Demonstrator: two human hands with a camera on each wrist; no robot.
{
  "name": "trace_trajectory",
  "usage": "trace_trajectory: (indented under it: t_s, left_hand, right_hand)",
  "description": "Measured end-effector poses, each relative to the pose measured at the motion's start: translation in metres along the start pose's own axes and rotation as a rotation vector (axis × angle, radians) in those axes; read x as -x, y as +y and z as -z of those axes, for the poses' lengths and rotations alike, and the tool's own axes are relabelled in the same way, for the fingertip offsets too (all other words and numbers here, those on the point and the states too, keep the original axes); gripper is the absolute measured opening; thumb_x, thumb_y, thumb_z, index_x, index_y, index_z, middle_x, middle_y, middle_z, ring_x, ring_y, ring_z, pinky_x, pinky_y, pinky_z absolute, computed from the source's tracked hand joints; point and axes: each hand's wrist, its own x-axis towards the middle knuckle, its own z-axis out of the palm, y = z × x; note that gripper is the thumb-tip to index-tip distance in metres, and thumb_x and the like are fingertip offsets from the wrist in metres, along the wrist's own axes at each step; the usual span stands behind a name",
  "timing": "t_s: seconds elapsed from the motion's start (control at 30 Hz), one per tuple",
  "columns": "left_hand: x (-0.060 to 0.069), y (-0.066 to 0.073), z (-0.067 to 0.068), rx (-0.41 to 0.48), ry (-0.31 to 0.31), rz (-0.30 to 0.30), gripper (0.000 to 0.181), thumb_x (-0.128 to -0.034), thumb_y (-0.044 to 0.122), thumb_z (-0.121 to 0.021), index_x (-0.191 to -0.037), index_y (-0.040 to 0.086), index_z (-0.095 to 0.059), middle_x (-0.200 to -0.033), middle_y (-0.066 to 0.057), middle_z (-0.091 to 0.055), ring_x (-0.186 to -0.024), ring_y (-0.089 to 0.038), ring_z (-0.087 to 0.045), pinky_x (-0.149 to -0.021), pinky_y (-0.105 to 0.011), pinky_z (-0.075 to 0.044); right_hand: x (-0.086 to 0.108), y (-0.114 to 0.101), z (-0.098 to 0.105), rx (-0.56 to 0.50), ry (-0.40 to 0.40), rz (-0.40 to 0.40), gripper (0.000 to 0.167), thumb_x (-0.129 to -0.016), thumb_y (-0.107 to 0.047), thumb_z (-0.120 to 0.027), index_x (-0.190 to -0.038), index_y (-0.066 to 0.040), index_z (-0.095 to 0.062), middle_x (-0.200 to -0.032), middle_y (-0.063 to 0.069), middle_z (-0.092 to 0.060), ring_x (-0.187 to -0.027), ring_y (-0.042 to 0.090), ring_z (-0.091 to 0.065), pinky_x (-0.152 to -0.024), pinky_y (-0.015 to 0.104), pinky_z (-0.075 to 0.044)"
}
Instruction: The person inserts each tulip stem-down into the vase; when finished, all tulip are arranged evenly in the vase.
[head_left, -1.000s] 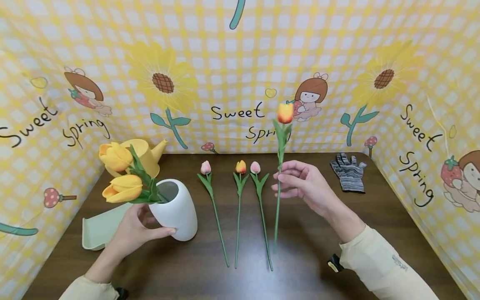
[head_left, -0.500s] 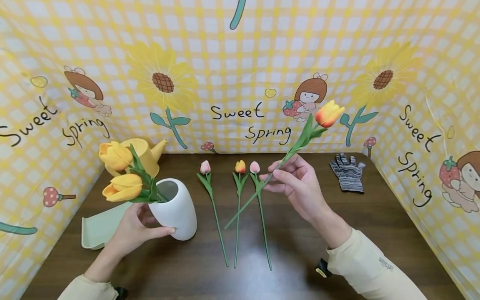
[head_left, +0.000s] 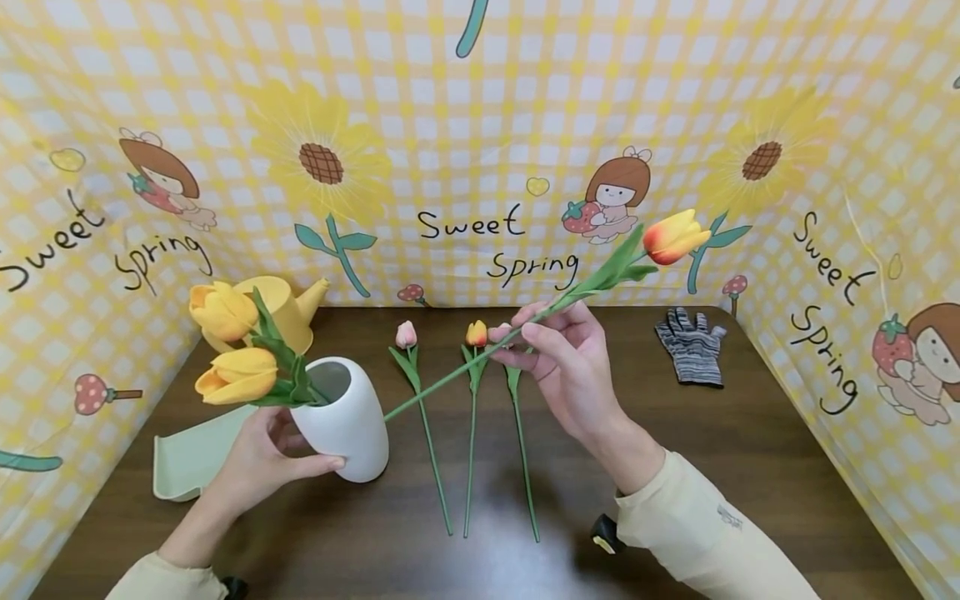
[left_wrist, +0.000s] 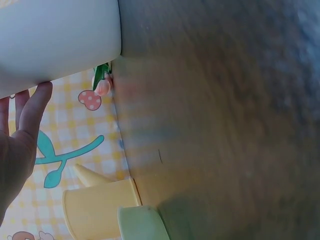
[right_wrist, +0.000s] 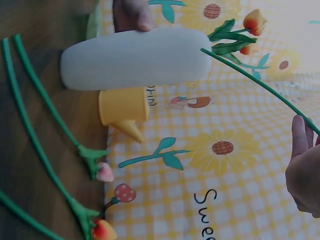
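Note:
A white vase (head_left: 348, 433) stands on the table with two yellow tulips (head_left: 236, 375) leaning out to the left. My left hand (head_left: 258, 467) grips its lower left side, thumb across the front; the left wrist view shows fingers against the vase (left_wrist: 60, 40). My right hand (head_left: 573, 367) pinches the stem of an orange-yellow tulip (head_left: 675, 237), its bloom tilted up to the right. The stem's lower end is by the vase's right side, outside it; in the right wrist view the stem (right_wrist: 255, 82) has its tip near the vase's mouth end.
On the table lie a pink tulip (head_left: 406, 335), an orange one (head_left: 476, 334) and another stem (head_left: 522, 458), its bloom mostly behind my right fingers. A yellow watering can (head_left: 277, 308) and a pale green tray (head_left: 191, 458) are at the left; a grey glove (head_left: 692, 348) lies at the right.
My right hand has moved left, and the tulip in it has tilted from upright to a slant, its lower end swinging over to the vase. The left hand still holds the vase.

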Motion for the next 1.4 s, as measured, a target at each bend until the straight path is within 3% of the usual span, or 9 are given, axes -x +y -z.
trace_trajectory:
  t_s: [0.5, 0.9, 1.07, 1.17, 1.3, 1.4]
  left_hand:
    - [-0.003, 0.002, 0.002, -0.019, 0.005, 0.006, 0.082, -0.0627, -0.01, -0.093, -0.133, 0.0, -0.053, -0.114, 0.0, -0.068, -0.098, -0.011, -0.069, -0.077, -0.03, -0.062]
    - [-0.003, 0.0, 0.001, -0.012, 0.007, -0.002, 0.081, -0.0624, -0.011, -0.093, -0.133, -0.001, -0.054, -0.114, 0.0, -0.068, -0.099, -0.012, -0.069, -0.077, -0.031, -0.062]
    - [-0.002, 0.0, -0.001, -0.02, 0.008, 0.003, 0.082, -0.0628, -0.01, -0.093, -0.134, 0.001, -0.054, -0.114, 0.0, -0.068, -0.098, -0.011, -0.068, -0.076, -0.03, -0.062]
    - [-0.001, -0.001, -0.001, -0.022, 0.009, 0.001, 0.083, -0.0625, -0.01, -0.093, -0.135, 0.001, -0.053, -0.114, 0.0, -0.067, -0.098, -0.011, -0.068, -0.076, -0.03, -0.062]
    - [-0.001, 0.0, 0.0, -0.018, 0.007, -0.002, 0.084, -0.062, -0.011, -0.093, -0.135, 0.0, -0.053, -0.115, 0.0, -0.067, -0.099, -0.011, -0.068, -0.077, -0.03, -0.062]
    - [0.0, 0.0, 0.001, -0.021, 0.006, 0.005, 0.083, -0.062, -0.011, -0.093, -0.134, 0.001, -0.053, -0.115, 0.0, -0.067, -0.099, -0.011, -0.068, -0.077, -0.03, -0.062]
  right_hand:
    - [-0.024, 0.014, -0.032, -0.06, 0.021, 0.108, 0.023, -0.089, 0.01, -0.053, -0.1, -0.005, -0.067, -0.093, 0.009, -0.071, -0.086, 0.03, -0.075, -0.077, 0.047, -0.063]
    - [-0.037, 0.035, -0.044, 0.037, -0.058, 0.136, 0.023, -0.091, 0.01, -0.055, -0.101, -0.007, -0.066, -0.097, 0.01, -0.07, -0.091, 0.027, -0.074, -0.085, 0.055, -0.059]
    - [-0.041, 0.043, -0.052, 0.06, -0.099, 0.112, 0.02, -0.092, 0.011, -0.057, -0.102, -0.003, -0.065, -0.1, 0.012, -0.07, -0.093, 0.028, -0.073, -0.08, 0.052, -0.062]
    - [-0.042, 0.047, -0.057, 0.127, -0.118, 0.081, 0.011, -0.094, 0.011, -0.058, -0.104, 0.006, -0.061, -0.102, 0.01, -0.069, -0.093, 0.026, -0.073, -0.077, 0.049, -0.063]
    - [-0.04, 0.055, -0.061, 0.207, -0.16, 0.049, 0.015, -0.095, 0.012, -0.059, -0.107, 0.016, -0.052, -0.103, 0.005, -0.069, -0.093, 0.021, -0.073, -0.081, 0.053, -0.061]
    - [-0.041, 0.061, -0.065, 0.205, -0.196, 0.025, 0.015, -0.094, 0.015, -0.059, -0.106, 0.016, -0.05, -0.103, 0.002, -0.07, -0.094, 0.02, -0.073, -0.083, 0.054, -0.06]
